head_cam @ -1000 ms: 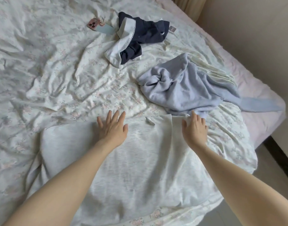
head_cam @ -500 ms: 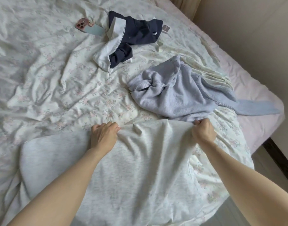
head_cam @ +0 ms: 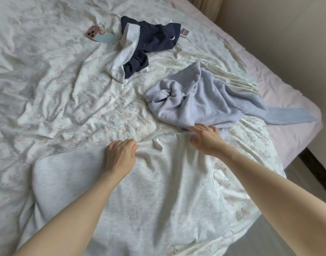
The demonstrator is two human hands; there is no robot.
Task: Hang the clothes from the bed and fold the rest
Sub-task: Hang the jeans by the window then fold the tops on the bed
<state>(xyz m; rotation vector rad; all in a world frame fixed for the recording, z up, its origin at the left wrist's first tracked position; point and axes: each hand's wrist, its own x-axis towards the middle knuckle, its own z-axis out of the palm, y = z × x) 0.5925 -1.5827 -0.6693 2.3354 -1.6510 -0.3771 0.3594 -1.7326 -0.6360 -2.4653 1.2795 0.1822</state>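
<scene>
A light grey garment (head_cam: 158,191) lies spread on the near part of the bed, its top edge bunched. My left hand (head_cam: 120,156) grips that top edge with curled fingers. My right hand (head_cam: 204,139) hovers blurred over the same edge further right, fingers stretched out and holding nothing, close to the hem of a crumpled pale blue sweater (head_cam: 191,100). A navy garment with a white lace-trimmed panel (head_cam: 145,47) lies heaped further back on the floral sheet (head_cam: 56,89).
A phone in a pink case (head_cam: 93,32) lies by a teal card left of the navy garment. The bed's right edge (head_cam: 288,100) drops to a narrow strip of floor (head_cam: 269,237) beside a beige wall.
Both hands went from lying flat on the grey garment to gripping its top edge. Since then my right hand has let go and slid left; my left hand keeps its grip.
</scene>
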